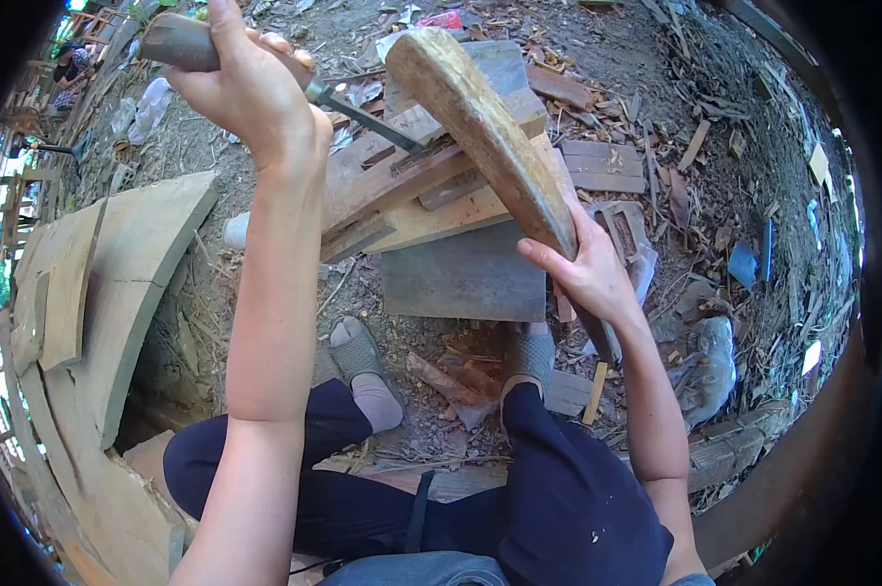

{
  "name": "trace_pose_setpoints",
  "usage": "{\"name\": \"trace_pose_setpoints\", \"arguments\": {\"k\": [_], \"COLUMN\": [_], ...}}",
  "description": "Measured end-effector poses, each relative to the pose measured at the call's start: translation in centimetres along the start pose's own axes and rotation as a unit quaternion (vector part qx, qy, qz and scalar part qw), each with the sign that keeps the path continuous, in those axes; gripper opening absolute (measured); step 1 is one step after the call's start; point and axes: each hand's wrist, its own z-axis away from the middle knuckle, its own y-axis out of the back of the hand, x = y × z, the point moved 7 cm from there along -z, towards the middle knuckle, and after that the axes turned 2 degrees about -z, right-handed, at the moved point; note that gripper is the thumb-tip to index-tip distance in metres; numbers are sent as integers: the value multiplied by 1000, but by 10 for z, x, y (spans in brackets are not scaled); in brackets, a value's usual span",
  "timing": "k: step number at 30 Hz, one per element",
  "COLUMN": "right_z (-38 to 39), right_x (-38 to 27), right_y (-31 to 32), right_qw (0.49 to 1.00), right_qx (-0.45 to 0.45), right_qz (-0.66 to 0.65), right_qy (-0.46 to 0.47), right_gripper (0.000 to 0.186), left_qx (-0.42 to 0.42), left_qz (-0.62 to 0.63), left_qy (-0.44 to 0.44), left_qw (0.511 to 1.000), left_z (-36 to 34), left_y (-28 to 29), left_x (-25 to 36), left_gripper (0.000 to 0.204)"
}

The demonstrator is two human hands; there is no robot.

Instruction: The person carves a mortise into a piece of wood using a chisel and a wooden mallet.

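My left hand point(246, 83) is raised at the upper left, closed round the thick handle of a chisel point(372, 125), whose long metal blade slants down to a narrow plank point(421, 181) on a pile of boards. My right hand point(592, 278) grips the lower part of a long, worn, pale wooden piece point(470, 112), which tilts up across the middle of the view over the boards. Beneath the pile lies a flat grey board point(460, 283) between my two slippered feet.
Curved plywood sheets point(138, 273) lean at the left. Wood scraps, leaves and plastic bags point(153, 103) litter the dirt. A grey plastic bundle point(709, 366) lies at the right, near a timber beam point(729, 449). Another person point(70, 78) is at the far upper left.
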Motion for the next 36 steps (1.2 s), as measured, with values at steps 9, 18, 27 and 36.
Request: {"name": "trace_pose_setpoints", "arguments": {"k": [9, 18, 27, 36], "right_z": [-2, 0, 29, 95], "right_x": [-1, 9, -40, -286], "right_y": [-3, -10, 24, 57], "right_qw": [1000, 995, 994, 910], "right_qx": [-4, -35, 71, 190], "right_qz": [-1, 1, -50, 110], "right_qy": [7, -89, -62, 353], "right_gripper": [74, 70, 46, 50], "left_qx": [-11, -96, -61, -85], "left_qz": [-23, -7, -116, -166], "left_qy": [-45, -130, -201, -156], "left_qw": [999, 987, 971, 970], "left_z": [-5, 18, 65, 59], "left_y": [1, -30, -38, -31], "left_x": [-10, 2, 23, 27], "left_gripper": [36, 53, 41, 38]}}
